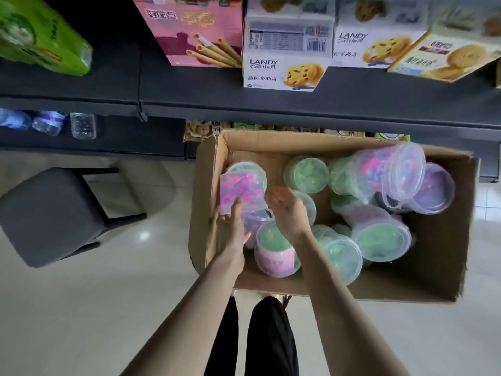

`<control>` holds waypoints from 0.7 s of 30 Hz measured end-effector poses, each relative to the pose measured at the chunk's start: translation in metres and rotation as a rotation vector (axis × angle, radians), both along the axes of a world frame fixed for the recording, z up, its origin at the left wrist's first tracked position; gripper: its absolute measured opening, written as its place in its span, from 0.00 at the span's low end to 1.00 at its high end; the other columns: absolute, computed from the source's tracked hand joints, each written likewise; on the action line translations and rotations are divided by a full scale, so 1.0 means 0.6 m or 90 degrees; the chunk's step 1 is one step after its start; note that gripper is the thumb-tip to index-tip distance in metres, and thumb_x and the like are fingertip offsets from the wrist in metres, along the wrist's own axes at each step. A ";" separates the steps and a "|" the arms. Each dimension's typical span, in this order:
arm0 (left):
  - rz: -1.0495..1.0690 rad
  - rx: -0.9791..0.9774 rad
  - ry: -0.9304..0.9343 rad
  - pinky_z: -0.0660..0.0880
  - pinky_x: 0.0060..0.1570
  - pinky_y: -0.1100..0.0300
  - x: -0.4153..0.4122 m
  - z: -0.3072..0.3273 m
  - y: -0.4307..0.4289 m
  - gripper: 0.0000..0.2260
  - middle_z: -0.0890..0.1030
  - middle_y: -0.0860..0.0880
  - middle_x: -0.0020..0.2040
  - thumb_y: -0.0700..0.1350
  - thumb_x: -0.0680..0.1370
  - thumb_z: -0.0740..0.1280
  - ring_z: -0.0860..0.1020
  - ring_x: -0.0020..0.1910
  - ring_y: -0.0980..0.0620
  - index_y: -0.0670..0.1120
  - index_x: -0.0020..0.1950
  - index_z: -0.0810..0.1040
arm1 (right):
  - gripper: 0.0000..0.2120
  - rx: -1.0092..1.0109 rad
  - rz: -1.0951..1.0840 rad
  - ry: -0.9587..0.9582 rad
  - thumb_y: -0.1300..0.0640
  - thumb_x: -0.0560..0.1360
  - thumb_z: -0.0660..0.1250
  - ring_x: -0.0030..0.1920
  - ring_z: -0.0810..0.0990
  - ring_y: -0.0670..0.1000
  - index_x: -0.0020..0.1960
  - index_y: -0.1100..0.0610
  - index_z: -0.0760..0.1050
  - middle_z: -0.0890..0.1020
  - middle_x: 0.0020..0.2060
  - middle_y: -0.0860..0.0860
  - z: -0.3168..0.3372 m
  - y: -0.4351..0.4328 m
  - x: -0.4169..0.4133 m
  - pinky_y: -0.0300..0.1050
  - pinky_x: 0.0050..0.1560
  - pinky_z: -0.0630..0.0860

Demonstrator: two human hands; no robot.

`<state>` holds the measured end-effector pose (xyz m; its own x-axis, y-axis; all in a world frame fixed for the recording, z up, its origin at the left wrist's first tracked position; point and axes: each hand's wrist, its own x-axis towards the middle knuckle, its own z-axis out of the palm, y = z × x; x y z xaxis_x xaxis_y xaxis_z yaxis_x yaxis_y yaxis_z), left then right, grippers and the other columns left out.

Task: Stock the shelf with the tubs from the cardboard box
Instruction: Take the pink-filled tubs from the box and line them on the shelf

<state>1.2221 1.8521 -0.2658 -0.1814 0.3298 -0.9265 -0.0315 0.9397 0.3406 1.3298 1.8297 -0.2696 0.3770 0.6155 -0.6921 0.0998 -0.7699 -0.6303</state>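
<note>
Cardboard box (433,256), on floor (108,308) below shelf (189,88), held clear tubs (303,175), green or pink-purple inside; labels unreadable. Left grip (233,221): fingers straight, touched a pink-purple tub (241,188) lying sideways in the box. Right grip (287,210): open, relaxed, held nothing. Shelf carried cookie cartons (282,71) marked "LANDY Castle".

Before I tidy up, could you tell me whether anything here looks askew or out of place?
Yes: the tubs in the cardboard box lie jumbled, several tipped on their sides, and the tan biscuit box sits crooked on the shelf.
</note>
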 end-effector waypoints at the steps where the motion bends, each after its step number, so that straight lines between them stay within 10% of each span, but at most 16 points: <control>1: 0.029 -0.015 -0.019 0.75 0.54 0.51 0.001 -0.012 0.005 0.26 0.73 0.48 0.63 0.61 0.73 0.67 0.75 0.56 0.50 0.51 0.67 0.69 | 0.10 -0.011 -0.024 0.023 0.55 0.77 0.65 0.39 0.71 0.47 0.48 0.63 0.74 0.74 0.38 0.49 -0.017 0.007 -0.003 0.41 0.40 0.68; 5: 0.075 -0.017 -0.066 0.71 0.50 0.55 -0.001 -0.052 0.017 0.27 0.73 0.40 0.66 0.60 0.75 0.64 0.76 0.59 0.47 0.47 0.68 0.69 | 0.24 -0.060 -0.075 0.152 0.46 0.77 0.64 0.51 0.75 0.46 0.66 0.60 0.69 0.76 0.53 0.50 -0.062 0.028 -0.016 0.35 0.42 0.69; 11: 0.051 0.047 -0.107 0.77 0.49 0.55 -0.001 -0.062 0.016 0.21 0.81 0.47 0.56 0.57 0.72 0.69 0.80 0.52 0.49 0.51 0.63 0.73 | 0.17 -0.053 -0.143 0.261 0.43 0.74 0.68 0.46 0.80 0.42 0.58 0.51 0.71 0.80 0.52 0.49 -0.063 -0.002 0.004 0.28 0.34 0.73; 16: -0.054 0.102 -0.148 0.79 0.42 0.55 0.006 -0.034 0.015 0.23 0.79 0.47 0.57 0.52 0.70 0.72 0.80 0.53 0.48 0.53 0.62 0.71 | 0.45 -0.002 -0.193 0.342 0.37 0.62 0.71 0.52 0.82 0.51 0.74 0.51 0.59 0.80 0.58 0.53 -0.046 -0.057 0.032 0.42 0.52 0.76; 21: -0.264 0.144 -0.180 0.72 0.62 0.46 0.024 -0.014 0.031 0.39 0.73 0.51 0.65 0.67 0.59 0.73 0.73 0.63 0.50 0.60 0.67 0.68 | 0.38 0.009 -0.237 0.339 0.36 0.63 0.70 0.57 0.80 0.53 0.66 0.56 0.70 0.80 0.58 0.55 -0.027 -0.061 0.066 0.44 0.48 0.79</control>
